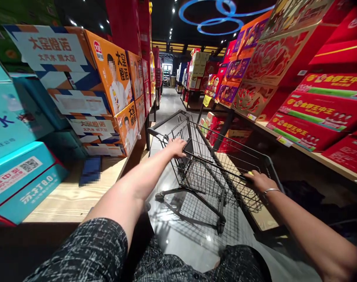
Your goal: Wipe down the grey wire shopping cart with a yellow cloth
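Observation:
A black wire shopping cart (202,168) stands at a slant across the aisle, and nothing shows inside its basket. My left hand (177,147) rests on the cart's near side, at the left end of the handle bar, with its fingers spread over the edge. At the bar's right end, my right hand (262,182) is wrapped round the handle; a thin silver bracelet circles that wrist. The cart's lower frame and wheels (221,225) show beneath the basket.
Orange cartons (110,78) and turquoise boxes (28,184) are stacked on a wooden platform (107,168) at the left, with a dark blue item (90,170) beside them. Red boxes (313,113) fill a shelf at the right. The grey floor (170,98) runs ahead between the displays.

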Motion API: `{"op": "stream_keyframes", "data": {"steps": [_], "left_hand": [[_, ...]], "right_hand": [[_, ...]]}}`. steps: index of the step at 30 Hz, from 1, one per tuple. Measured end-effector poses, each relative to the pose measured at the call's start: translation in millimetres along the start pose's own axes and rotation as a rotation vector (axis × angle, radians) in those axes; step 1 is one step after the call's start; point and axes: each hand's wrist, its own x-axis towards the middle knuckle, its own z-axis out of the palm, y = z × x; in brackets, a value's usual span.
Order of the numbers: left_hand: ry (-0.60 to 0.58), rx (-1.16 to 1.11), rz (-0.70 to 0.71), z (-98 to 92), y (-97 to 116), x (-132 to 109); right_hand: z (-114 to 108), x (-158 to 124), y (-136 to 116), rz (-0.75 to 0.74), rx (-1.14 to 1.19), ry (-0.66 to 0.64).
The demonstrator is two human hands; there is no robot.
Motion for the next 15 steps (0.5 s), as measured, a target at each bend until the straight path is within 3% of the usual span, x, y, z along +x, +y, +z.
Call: {"op": "stream_keyframes", "data": {"steps": [3, 5, 6, 10, 15], "left_hand": [[0.013, 0.141, -0.202, -21.4, -51.4, -0.9], [0.052, 0.178, -0.365, -26.6, -73.1, -3.4], [0.071, 0.196, -0.368, -26.9, -79.5, -5.2], [0.171, 0.247, -0.291, -20.4, -80.7, -19.4], [0.256, 0.289, -0.145, -7.5, -55.1, -64.8]], "right_hand": [[-3.8, 0.0, -7.0, 0.025, -0.033, -0.043], [-6.2, -0.6, -9.4, 0.028, -0.055, -0.076], [-7.1, -1.0, -10.0, 0.033, -0.065, -0.091], [-6.6, -4.3, -6.8, 0.087, -0.066, -0.061], [1.1, -8.7, 16.0, 0.103, -0.001, 0.089]]}}
